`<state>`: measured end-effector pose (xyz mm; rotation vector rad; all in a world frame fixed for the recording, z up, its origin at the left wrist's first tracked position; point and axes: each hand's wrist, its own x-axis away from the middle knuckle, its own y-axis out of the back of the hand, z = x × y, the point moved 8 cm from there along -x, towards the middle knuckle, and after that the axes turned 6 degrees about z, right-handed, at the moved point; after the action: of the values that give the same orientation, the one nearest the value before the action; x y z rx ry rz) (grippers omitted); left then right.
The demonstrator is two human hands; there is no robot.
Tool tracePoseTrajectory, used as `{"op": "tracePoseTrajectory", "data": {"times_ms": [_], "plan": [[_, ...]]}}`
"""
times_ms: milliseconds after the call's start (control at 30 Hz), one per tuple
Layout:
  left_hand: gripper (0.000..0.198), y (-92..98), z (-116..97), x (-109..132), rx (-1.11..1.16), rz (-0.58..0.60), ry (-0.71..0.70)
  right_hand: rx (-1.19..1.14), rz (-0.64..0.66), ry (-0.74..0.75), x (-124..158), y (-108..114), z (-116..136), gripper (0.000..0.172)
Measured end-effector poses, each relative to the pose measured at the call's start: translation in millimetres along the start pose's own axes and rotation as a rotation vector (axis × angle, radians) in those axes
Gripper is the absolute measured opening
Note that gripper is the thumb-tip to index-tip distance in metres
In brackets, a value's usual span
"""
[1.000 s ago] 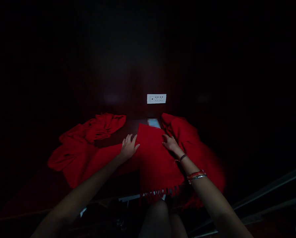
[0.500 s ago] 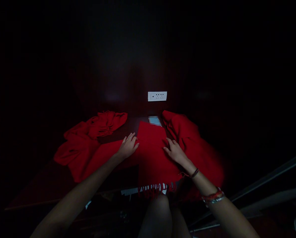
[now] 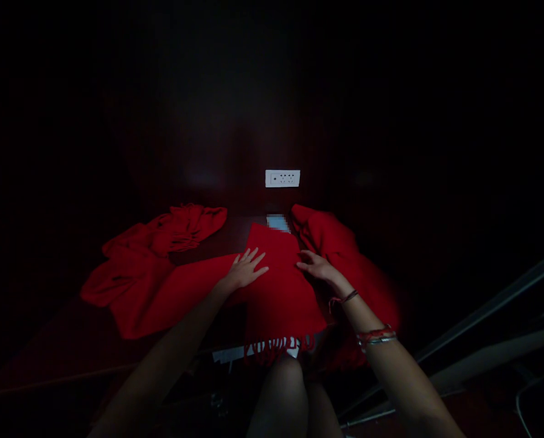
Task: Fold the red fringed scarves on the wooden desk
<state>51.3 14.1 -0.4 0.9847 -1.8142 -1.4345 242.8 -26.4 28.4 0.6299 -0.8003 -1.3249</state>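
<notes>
A red fringed cloth (image 3: 278, 298) lies folded flat on the dark table, its fringe hanging over the front edge. My left hand (image 3: 246, 269) rests on its left side with fingers spread. My right hand (image 3: 314, 265) is at its right edge, fingers apart and slightly bent; I make out nothing held in it. From under my left hand a red length stretches left to a crumpled red heap (image 3: 139, 261). More red cloth (image 3: 340, 246) lies loosely bunched to the right, beside my right hand.
A white socket plate (image 3: 282, 178) is on the dark wall behind. A pale, pixelated item (image 3: 278, 222) lies on the table (image 3: 235, 231) beyond the folded cloth. My knees are below the front edge, near pale papers. Pale rails slant at the lower right.
My left hand has slid slightly right onto the folded cloth, and its fingers have spread. My right hand has turned a little at the cloth's right edge. The view has shifted slightly.
</notes>
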Motion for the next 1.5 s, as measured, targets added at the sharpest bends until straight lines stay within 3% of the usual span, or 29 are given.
{"op": "tracePoseTrajectory", "data": {"times_ms": [67,167,267,367,467,733,900,1000,1133,1233,1367,1500], "plan": [[0.056,7.6,4,0,0.060,-0.089,0.024,0.025,-0.168,-0.038,-15,12,1,0.054],[0.053,24.8,24,-8,0.256,-0.225,0.170,0.068,-0.202,-0.126,-42,12,2,0.061],[0.051,35.1,51,-25,0.561,-0.233,0.332,0.195,-0.241,-0.132,-64,15,12,0.056],[0.046,43.6,69,-47,0.708,-0.222,0.408,0.336,-0.297,-0.026,-80,21,32,0.044],[0.033,46.5,76,-66,0.783,-0.225,0.406,0.375,-0.308,0.008,-93,24,40,0.040],[0.013,51.5,71,-90,0.925,-0.268,0.296,0.385,-0.236,-0.009,-128,31,26,0.023],[0.027,63.9,72,-105,0.862,-0.362,0.252,0.393,-0.317,-0.005,-127,47,29,0.030],[0.036,59.0,78,-107,0.760,-0.380,0.322,0.428,-0.346,-0.025,-117,39,34,0.032],[0.044,54.0,73,-79,0.545,-0.449,0.325,0.499,-0.362,0.215,-91,9,67,0.032],[0.046,49.9,55,-36,0.132,-0.495,0.266,0.503,-0.214,0.469,-73,-25,96,0.034],[0.058,22.7,42,15,-0.202,-0.310,0.258,0.531,-0.028,0.643,-63,-62,118,0.039],[0.060,8.3,39,42,-0.268,-0.159,0.239,0.534,0.017,0.583,-72,-81,116,0.041]]}}
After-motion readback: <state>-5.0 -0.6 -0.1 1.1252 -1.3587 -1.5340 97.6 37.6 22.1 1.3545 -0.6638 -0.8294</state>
